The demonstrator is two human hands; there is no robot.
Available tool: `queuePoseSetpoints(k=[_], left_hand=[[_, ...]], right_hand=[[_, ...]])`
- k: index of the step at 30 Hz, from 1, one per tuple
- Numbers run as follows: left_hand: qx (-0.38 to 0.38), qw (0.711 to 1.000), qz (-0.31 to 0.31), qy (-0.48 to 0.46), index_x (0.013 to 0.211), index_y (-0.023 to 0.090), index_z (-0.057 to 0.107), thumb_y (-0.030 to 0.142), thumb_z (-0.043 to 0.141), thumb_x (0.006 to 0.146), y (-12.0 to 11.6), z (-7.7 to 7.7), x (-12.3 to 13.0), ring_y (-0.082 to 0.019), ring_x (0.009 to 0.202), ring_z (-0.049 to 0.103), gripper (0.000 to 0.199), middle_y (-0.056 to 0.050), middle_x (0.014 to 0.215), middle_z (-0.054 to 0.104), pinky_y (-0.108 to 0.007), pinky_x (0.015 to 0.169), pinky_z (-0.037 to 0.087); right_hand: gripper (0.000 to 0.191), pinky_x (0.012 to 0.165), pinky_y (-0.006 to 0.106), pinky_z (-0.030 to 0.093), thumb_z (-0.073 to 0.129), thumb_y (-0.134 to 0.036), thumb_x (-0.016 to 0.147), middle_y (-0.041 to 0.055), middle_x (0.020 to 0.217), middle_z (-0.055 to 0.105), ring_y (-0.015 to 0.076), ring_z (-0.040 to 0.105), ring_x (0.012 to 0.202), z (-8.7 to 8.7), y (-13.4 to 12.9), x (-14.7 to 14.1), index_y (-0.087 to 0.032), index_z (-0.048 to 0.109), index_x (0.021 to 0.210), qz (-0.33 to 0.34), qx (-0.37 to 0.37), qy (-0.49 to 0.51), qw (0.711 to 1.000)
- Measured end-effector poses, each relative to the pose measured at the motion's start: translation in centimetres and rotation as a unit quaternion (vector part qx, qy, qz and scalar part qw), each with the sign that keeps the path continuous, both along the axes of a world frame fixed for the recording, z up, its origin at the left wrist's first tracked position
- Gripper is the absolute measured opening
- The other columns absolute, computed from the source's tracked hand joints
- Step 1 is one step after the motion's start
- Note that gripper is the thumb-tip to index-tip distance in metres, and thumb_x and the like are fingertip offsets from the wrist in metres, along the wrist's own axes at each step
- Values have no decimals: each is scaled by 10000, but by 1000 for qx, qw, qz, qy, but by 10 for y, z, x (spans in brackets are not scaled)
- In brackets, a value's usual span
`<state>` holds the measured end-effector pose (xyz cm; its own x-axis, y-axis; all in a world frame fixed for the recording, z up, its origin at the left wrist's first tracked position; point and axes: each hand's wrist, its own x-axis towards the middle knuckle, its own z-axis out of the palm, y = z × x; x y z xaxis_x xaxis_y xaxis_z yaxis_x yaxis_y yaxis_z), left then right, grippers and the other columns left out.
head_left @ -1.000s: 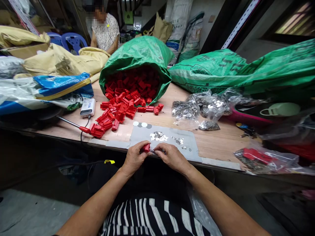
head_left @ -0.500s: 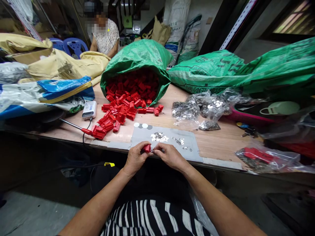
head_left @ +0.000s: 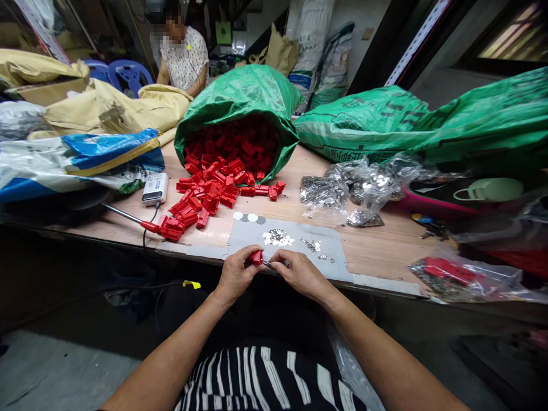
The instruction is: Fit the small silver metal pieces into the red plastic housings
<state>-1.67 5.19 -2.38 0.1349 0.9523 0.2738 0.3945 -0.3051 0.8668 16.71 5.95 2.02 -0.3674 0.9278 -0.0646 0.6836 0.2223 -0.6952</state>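
Over the front edge of the grey mat [head_left: 331, 242], my left hand [head_left: 237, 274] grips a small red plastic part [head_left: 256, 258]. My right hand [head_left: 298, 273] is closed around a thin metal piece [head_left: 267, 264], whose slim end meets the right side of the red part. What kind of piece it is cannot be made out, since the fingers cover most of it. Behind the hands, a pile of small shiny metal pieces [head_left: 277, 237] lies on the mat, with a smaller scatter [head_left: 311, 245] to its right.
An open green sack [head_left: 240, 91] spills red plastic parts [head_left: 209, 197] onto the table. A white power bank [head_left: 154, 189] stands left. Clear bags of metal pieces [head_left: 325, 191] lie right, near a pink tray [head_left: 423, 208]. Across the table sits another person [head_left: 186, 60].
My right hand has drawn slightly right, so more of the thin metal piece shows beside the red part. My left hand keeps its hold. The view has shifted a little.
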Motion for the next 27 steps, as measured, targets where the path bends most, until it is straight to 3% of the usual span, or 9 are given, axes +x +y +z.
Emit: queuePoseSetpoints(k=[17,27], left_hand=[[1,1000,-1,4,1031,230,639,232,700,746,0,1,1,-157,810,652,291,-11,925,710,-268,773,507],[-4,1000,14,11,1027,236,644,224,701,738,-1,1,2,-166,822,667,295,-8,931,723,-278,787,514]], right_hand=[[154,678,265,429,513,-233,843,9,812,701,158,610,737,0,1,1,-203,660,807,3,0,11,1000],[124,720,283,418,521,-199,854,29,832,692,187,619,808,6,-4,-9,-218,640,825,-15,23,-64,998]])
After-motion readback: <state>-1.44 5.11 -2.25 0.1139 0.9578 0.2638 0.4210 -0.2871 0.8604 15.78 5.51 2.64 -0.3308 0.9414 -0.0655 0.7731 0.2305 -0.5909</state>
